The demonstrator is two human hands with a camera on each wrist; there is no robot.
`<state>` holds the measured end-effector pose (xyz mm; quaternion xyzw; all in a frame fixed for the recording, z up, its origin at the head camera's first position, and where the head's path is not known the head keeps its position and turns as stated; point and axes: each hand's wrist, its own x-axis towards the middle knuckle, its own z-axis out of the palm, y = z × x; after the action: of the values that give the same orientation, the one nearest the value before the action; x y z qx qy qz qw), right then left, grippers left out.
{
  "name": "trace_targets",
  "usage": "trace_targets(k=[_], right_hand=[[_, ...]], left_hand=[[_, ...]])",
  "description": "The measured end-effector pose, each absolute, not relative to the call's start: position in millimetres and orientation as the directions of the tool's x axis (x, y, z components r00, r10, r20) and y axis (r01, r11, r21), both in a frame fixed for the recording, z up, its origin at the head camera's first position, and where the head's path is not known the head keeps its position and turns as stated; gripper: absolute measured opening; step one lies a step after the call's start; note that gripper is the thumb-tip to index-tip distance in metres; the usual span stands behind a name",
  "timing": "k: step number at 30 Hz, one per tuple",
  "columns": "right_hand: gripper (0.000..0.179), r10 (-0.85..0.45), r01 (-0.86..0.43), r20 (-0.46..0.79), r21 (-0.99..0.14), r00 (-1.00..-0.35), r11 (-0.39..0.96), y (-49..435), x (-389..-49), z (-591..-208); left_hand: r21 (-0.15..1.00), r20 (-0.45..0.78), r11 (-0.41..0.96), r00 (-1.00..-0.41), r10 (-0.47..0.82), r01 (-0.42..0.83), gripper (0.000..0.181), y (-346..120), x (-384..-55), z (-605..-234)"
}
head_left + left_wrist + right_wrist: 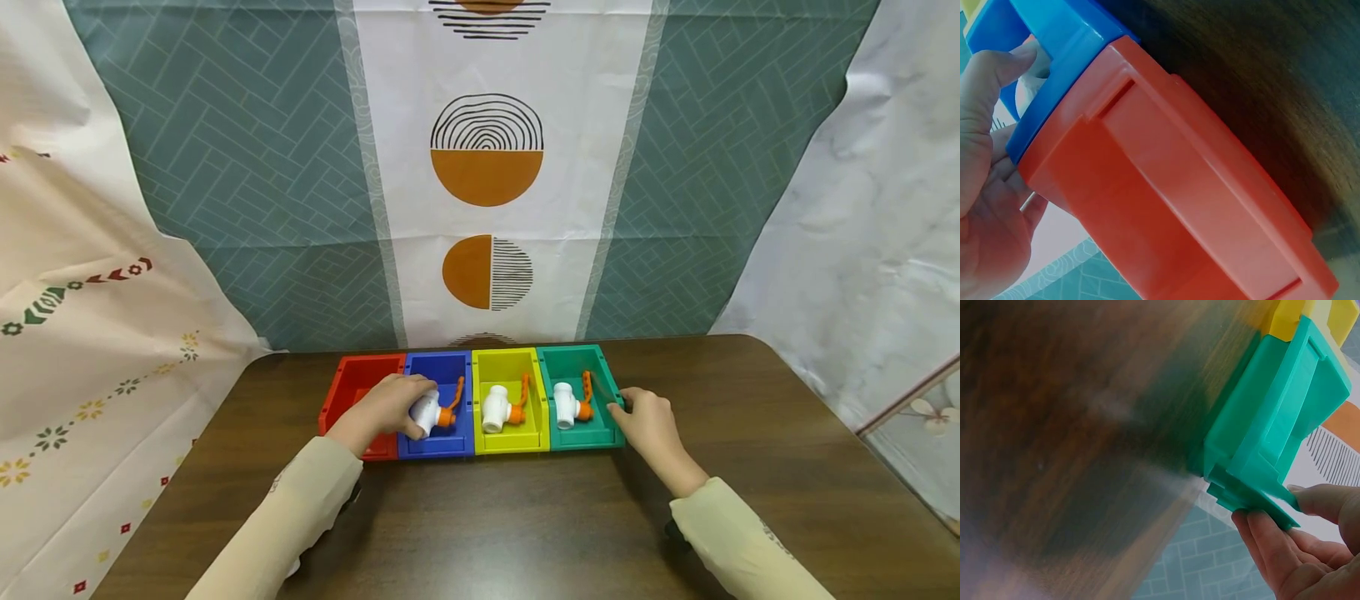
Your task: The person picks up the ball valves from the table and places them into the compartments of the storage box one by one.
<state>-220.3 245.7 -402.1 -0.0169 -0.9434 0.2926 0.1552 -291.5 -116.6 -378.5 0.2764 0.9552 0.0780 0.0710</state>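
Observation:
My left hand (pixel 386 407) reaches over the red bin (pixel 367 367) into the blue bin (pixel 438 448). Its thumb and fingers hold the white body of a ball valve (pixel 426 414) with an orange handle. In the left wrist view the thumb (pixel 1015 61) lies against the white valve, partly hidden by the blue wall. My right hand (pixel 651 425) pinches the right wall of the green bin (pixel 585 440); in the right wrist view the thumb is on the inner side and the fingers (pixel 1272 547) outside. A second valve (pixel 564 407) lies in the green bin.
Between the blue and green bins is a yellow bin (pixel 513 442) holding another white valve (pixel 495 409) with an orange handle. The four-coloured row stands near the back of a dark wooden table (pixel 495 525), before a patterned cloth (pixel 300 167).

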Motion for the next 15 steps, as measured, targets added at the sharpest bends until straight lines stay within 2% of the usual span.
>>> trace_targets(k=[5, 9, 15], right_hand=[[0.028, 0.122, -0.083, 0.325, -0.55, -0.938, 0.831, 248.0, -222.3, -404.9], [0.029, 0.134, -0.056, 0.289, -0.565, -0.948, 0.823, 246.6, -220.2, -401.3], [0.031, 0.134, -0.038, 0.265, -0.556, -0.955, 0.83, 244.9, -218.7, -400.2]], left_hand=[[0.207, -0.133, 0.845, -0.842, 0.523, 0.492, 0.069, -114.5, -293.3, -375.7], [0.224, -0.174, 0.861, -0.851, 0.496, 0.456, 0.071, -112.4, -295.7, -374.2], [0.171, -0.21, 0.872, -0.848, 0.487, 0.458, 0.072, -110.6, -298.5, -377.3]])
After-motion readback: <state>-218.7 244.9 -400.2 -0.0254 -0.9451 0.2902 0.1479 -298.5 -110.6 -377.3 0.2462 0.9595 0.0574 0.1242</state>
